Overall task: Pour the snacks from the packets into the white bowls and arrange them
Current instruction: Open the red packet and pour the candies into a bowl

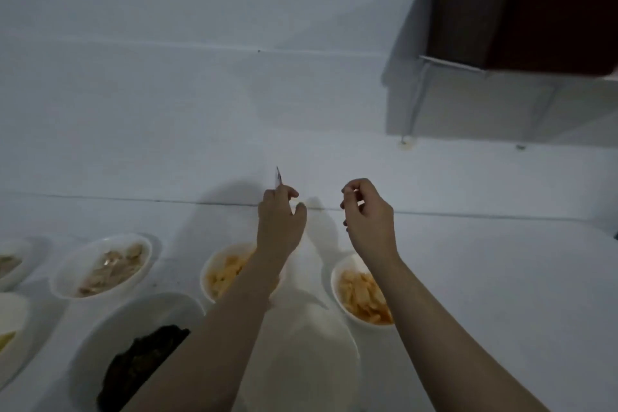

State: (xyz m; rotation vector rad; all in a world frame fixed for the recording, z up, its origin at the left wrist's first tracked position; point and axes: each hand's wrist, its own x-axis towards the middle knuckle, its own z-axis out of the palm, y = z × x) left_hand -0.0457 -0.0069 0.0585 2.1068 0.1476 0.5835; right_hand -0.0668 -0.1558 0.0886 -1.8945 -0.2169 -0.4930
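Dark snack bowl [110, 338], orange chips bowl [337, 281]

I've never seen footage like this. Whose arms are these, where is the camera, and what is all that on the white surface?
No machine here: a person wears a camera on the head, looking forward and down, so you see their own two arms. The left hand pinches a thin, pale scrap, too small to identify. The right hand has curled fingers and seems to hold nothing. On the white table stand white bowls: two with orange-yellow chips, one with pale snacks, one with dark snacks, and an apparently empty bowl nearest the person. More bowls are cut off at the left edge.
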